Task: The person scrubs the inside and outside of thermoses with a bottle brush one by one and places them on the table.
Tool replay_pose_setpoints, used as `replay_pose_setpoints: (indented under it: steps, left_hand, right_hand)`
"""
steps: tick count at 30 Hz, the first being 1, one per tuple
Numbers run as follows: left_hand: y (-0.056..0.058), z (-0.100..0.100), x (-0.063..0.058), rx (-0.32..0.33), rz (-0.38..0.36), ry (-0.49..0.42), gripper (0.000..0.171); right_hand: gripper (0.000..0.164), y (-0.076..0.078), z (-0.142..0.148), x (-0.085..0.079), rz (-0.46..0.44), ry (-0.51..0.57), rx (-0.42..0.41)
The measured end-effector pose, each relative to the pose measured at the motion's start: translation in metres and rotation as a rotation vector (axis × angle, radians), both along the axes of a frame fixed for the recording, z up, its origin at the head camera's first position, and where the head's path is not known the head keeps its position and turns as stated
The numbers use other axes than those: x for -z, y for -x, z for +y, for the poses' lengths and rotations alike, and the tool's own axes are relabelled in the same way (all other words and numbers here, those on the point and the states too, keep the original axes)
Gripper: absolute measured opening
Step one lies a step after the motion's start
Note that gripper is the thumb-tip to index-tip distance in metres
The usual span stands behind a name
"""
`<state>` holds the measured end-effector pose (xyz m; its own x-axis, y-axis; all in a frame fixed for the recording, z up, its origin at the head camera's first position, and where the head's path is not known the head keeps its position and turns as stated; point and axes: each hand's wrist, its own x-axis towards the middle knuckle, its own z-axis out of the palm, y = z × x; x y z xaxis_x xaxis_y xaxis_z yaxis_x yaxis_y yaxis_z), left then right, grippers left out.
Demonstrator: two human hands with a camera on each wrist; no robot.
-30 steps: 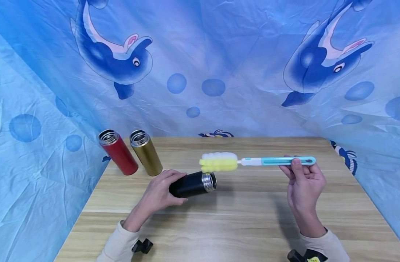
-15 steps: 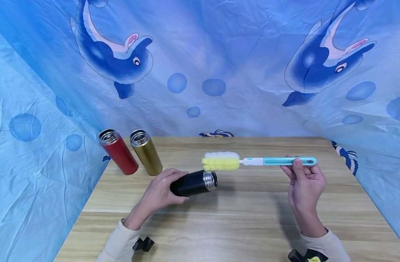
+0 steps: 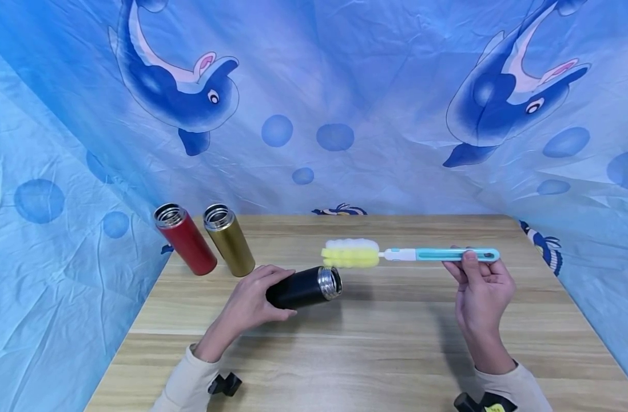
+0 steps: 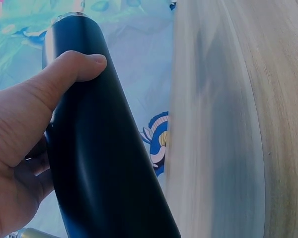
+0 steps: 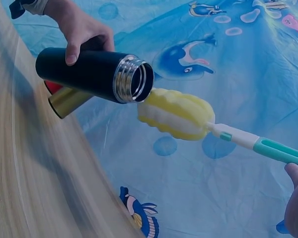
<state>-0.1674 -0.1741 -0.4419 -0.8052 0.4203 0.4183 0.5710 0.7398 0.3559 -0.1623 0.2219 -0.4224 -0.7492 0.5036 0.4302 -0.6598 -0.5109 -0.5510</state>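
Observation:
My left hand [image 3: 252, 297] grips a black bottle [image 3: 299, 288] around its body, tilted nearly on its side above the table, its open steel mouth facing right. In the left wrist view the thumb lies across the black bottle [image 4: 104, 148]. My right hand [image 3: 481, 292] pinches the turquoise handle of a bottle brush [image 3: 448, 254] between thumb and fingers. The brush's yellow and white sponge head [image 3: 351, 254] points left, near the bottle's mouth and outside it. From the right wrist view, the sponge head [image 5: 176, 114] appears just beyond the steel neck [image 5: 131, 79]; whether they touch I cannot tell.
A red bottle [image 3: 186, 240] and a gold bottle [image 3: 230, 241] stand uncapped at the table's back left. The wooden table [image 3: 386, 355] ends at a blue dolphin-print sheet [image 3: 376, 74], which hangs behind and at both sides.
The brush and my right hand have drifted slightly right. The left hand and black bottle shifted a touch right early on and have since stayed almost still.

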Motion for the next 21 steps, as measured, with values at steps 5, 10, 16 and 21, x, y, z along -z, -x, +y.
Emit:
replay_pose_setpoints:
  steps: [5,10,16,21]
  left_hand:
    - [-0.0019,-0.0007,-0.0009,-0.012,-0.024,0.008,0.072]
    - [-0.0025,-0.0013,-0.0002,-0.018,-0.035,0.001,0.072]
    - [-0.0022,-0.0003,-0.001,-0.025,-0.031,-0.007,0.072]
    - [-0.0022,0.0014,-0.002,-0.035,-0.031,-0.021,0.073]
  right_hand:
    - [0.022,0.0002,0.0022,0.0022,-0.018,-0.024,-0.016]
    - [0.018,-0.001,0.0037,0.004,-0.016,-0.041,-0.026]
    - [0.019,-0.0027,0.0057,0.0048,-0.011,-0.062,-0.014]
    - [0.017,-0.0033,0.0083,0.0061,-0.008,-0.08,0.008]
